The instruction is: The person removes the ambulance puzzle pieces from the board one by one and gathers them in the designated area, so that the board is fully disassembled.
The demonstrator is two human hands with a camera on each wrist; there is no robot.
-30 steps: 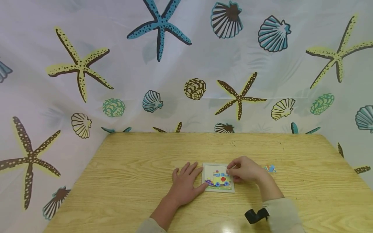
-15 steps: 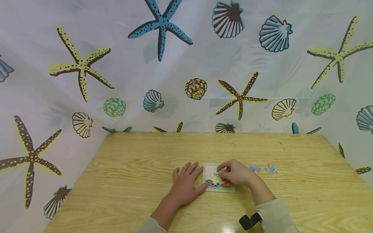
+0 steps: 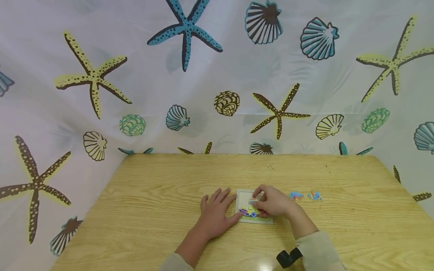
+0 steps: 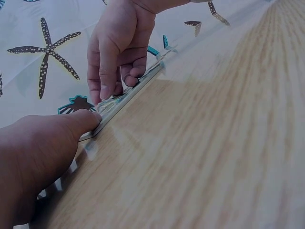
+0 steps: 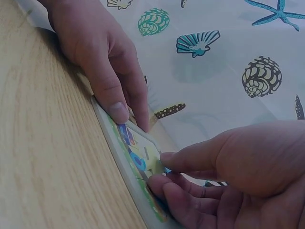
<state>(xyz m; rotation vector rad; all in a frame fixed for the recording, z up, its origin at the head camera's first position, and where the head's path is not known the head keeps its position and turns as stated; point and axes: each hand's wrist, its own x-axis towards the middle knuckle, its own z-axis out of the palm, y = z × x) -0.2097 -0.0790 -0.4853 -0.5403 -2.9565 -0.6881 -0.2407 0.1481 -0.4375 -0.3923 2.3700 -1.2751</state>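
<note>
A small picture puzzle in a pale tray [image 3: 266,222] lies on the wooden table, showing part of a yellow vehicle with a blue wheel [image 5: 138,161] over a green strip. My left hand [image 3: 215,218] rests flat at the tray's left side, fingers spread, its thumb on the lower left edge. Over the right half of the picture, my right hand [image 3: 275,202] pinches a puzzle piece between thumb and fingers; a bit of blue shows there in the right wrist view. Most of that piece, and the vehicle's right part, are hidden by the hand.
Two loose puzzle pieces lie right of the tray, one blue and pink [image 3: 296,195], the other blue and orange [image 3: 315,195]. A white curtain [image 3: 203,82] printed with starfish and shells hangs behind the table [image 3: 152,195]. A black device [image 3: 288,259] sits at the right wrist.
My right hand has moved left from the tray's right edge onto the vehicle picture, covering its right part and uncovering the blue and pink loose piece. The left hand stays put.
</note>
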